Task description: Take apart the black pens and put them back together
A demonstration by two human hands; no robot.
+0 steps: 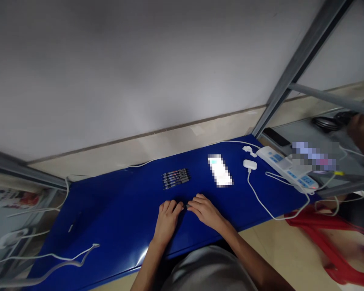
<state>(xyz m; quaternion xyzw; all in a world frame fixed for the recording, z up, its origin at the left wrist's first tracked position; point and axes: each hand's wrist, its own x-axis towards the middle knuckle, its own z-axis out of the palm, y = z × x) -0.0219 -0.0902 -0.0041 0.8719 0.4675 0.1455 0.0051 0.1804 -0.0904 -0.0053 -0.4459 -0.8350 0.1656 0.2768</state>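
The pale wall (157, 72) rises beyond both grips, and beneath them the blue desk (109, 214) spreads out to either side. Well off to the right of the grips stands a grey metal post (279, 89), and past it I can see another person's hand (362, 129), blurred. A bit nearer on that side, a white power strip (286, 167) lies aslant at the desk's right end. The left grip (167, 220) and right grip (206, 213) almost meet above the desk, each pinched closed. Ahead of them and to the right lies a bright, phone-shaped slab (220, 170), its face pixelated; straight ahead of the left grip there's a neat row of dark pens (176, 178), side by side. Farther right of the grips sits a little white case (250, 164) with a cable leading from it. Smallest of all is a short dark piece (186, 206), held between the two grips, one end in each, too covered for me to make out what it is.
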